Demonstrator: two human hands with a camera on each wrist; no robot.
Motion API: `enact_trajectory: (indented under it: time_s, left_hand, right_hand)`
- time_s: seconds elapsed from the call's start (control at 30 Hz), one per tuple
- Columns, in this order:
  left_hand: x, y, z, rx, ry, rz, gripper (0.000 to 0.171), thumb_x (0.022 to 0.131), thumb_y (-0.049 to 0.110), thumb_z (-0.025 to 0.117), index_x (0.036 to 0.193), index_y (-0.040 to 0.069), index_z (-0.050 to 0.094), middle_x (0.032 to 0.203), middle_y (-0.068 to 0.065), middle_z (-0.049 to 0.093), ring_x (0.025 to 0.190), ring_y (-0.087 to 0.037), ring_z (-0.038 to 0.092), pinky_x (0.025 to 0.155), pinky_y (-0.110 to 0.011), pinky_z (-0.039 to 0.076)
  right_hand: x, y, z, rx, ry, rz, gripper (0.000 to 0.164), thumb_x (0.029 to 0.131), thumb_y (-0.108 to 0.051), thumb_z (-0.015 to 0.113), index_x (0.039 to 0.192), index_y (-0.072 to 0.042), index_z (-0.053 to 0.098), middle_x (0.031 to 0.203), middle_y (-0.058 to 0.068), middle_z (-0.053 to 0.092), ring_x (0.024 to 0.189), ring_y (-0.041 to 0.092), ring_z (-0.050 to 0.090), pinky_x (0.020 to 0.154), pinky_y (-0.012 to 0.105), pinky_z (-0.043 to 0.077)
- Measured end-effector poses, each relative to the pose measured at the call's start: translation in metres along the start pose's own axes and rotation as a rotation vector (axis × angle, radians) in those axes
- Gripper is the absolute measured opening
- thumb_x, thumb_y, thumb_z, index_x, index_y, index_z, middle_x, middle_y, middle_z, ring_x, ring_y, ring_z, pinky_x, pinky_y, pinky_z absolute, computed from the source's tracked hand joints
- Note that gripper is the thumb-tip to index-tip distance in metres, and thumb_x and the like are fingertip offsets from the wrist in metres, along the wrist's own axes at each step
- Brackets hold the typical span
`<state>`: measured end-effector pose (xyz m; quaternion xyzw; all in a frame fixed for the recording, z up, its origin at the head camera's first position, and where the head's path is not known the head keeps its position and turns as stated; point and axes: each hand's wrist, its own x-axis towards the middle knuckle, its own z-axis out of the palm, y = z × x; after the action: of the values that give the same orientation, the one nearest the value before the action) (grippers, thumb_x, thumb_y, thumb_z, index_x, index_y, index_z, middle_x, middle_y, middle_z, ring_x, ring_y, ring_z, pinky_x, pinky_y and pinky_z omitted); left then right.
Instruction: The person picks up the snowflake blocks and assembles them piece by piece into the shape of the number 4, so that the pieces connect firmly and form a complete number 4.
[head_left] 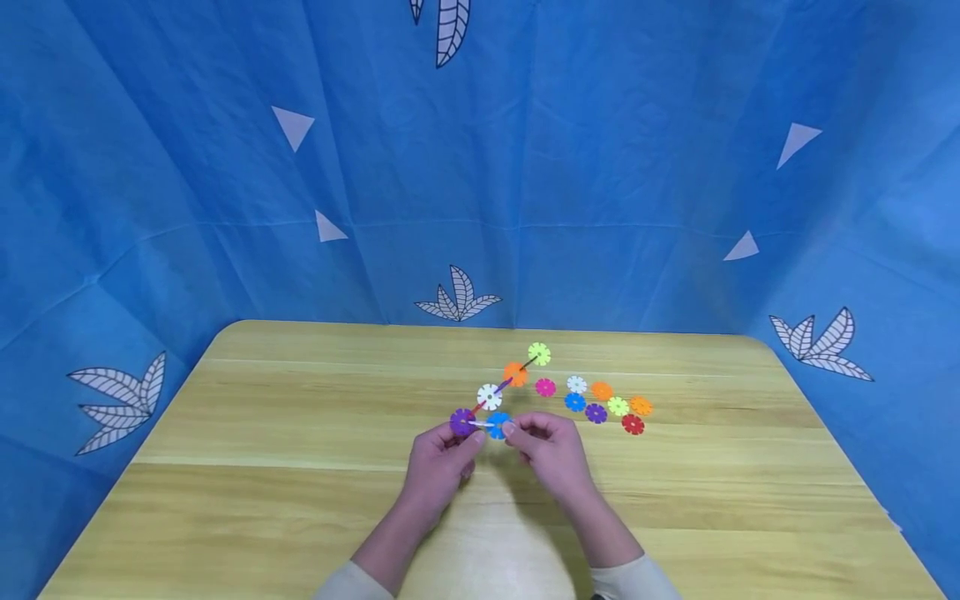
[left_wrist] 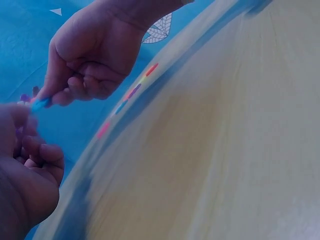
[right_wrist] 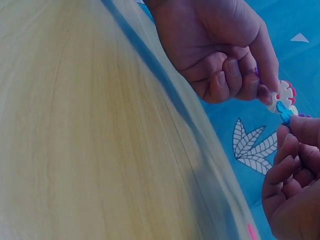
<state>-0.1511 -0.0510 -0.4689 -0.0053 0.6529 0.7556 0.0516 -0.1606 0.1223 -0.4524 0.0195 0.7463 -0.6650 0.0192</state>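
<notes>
In the lower middle of the head view, the left hand (head_left: pixel 438 462) grips a purple disc (head_left: pixel 462 422) with thumb and fingers, while the right hand (head_left: pixel 555 454) pinches a blue disc (head_left: pixel 497 426) just right of it. An edge-on white disc (head_left: pixel 482 423) sits between the two. From the purple disc, a linked chain slants toward the upper right through a face-on white disc (head_left: pixel 490 397), an orange disc (head_left: pixel 515 374) and a lime disc (head_left: pixel 539 354). Right of centre, loose discs (head_left: pixel 596 412) lie on the desk (head_left: pixel 300 467); a blue curtain (head_left: pixel 600 167) fills the upper frame.
</notes>
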Motion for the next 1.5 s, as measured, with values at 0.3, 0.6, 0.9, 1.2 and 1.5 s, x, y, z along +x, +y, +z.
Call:
enact_trajectory:
  time_s: [0.3, 0.6, 0.9, 1.2, 1.5]
  left_hand:
    - [0.002, -0.004, 0.004, 0.029, -0.002, 0.005, 0.02, 0.091, 0.016, 0.074, 0.096, -0.003, 0.069, 0.067, -0.005, 0.055, 0.055, -0.011, 0.045, 0.049, -0.019, 0.039]
    - [0.001, -0.002, 0.009, 0.008, 0.02, 0.025, 0.018, 0.091, 0.012, 0.074, 0.092, -0.005, 0.069, 0.068, -0.007, 0.056, 0.054, -0.012, 0.046, 0.048, -0.019, 0.039]
    - [0.0, -0.002, 0.009, 0.001, 0.048, 0.021, 0.018, 0.092, 0.014, 0.073, 0.092, -0.002, 0.067, 0.07, -0.006, 0.057, 0.055, -0.011, 0.044, 0.049, -0.019, 0.038]
    - [0.001, -0.002, 0.005, -0.005, 0.057, 0.04, 0.015, 0.093, 0.013, 0.071, 0.09, 0.0, 0.065, 0.066, -0.003, 0.052, 0.055, -0.011, 0.042, 0.048, -0.019, 0.036]
    - [0.001, 0.001, 0.005, -0.009, 0.089, 0.019, 0.014, 0.093, 0.011, 0.071, 0.091, -0.002, 0.065, 0.07, -0.004, 0.053, 0.058, -0.012, 0.043, 0.049, -0.018, 0.037]
  right_hand:
    - [0.0, -0.003, 0.003, -0.005, -0.007, -0.023, 0.005, 0.089, -0.006, 0.074, 0.087, -0.001, 0.073, 0.08, 0.008, 0.068, 0.072, 0.029, 0.06, 0.06, 0.03, 0.053]
    - [0.001, -0.002, 0.004, -0.01, -0.016, -0.049, 0.005, 0.089, -0.006, 0.073, 0.086, -0.003, 0.074, 0.077, 0.007, 0.068, 0.069, 0.031, 0.059, 0.059, 0.03, 0.051]
    - [0.0, -0.003, 0.005, -0.048, -0.027, -0.081, 0.005, 0.09, -0.009, 0.075, 0.089, -0.005, 0.075, 0.08, 0.011, 0.068, 0.065, 0.03, 0.059, 0.057, 0.032, 0.052]
    - [-0.003, 0.003, -0.008, -0.088, 0.039, -0.054, 0.012, 0.089, -0.014, 0.077, 0.098, -0.005, 0.075, 0.089, 0.005, 0.069, 0.068, 0.032, 0.061, 0.059, 0.036, 0.055]
    - [-0.008, 0.015, -0.039, -0.205, 0.147, -0.07, 0.01, 0.087, -0.012, 0.08, 0.094, -0.006, 0.075, 0.089, 0.005, 0.069, 0.072, 0.024, 0.064, 0.063, 0.03, 0.054]
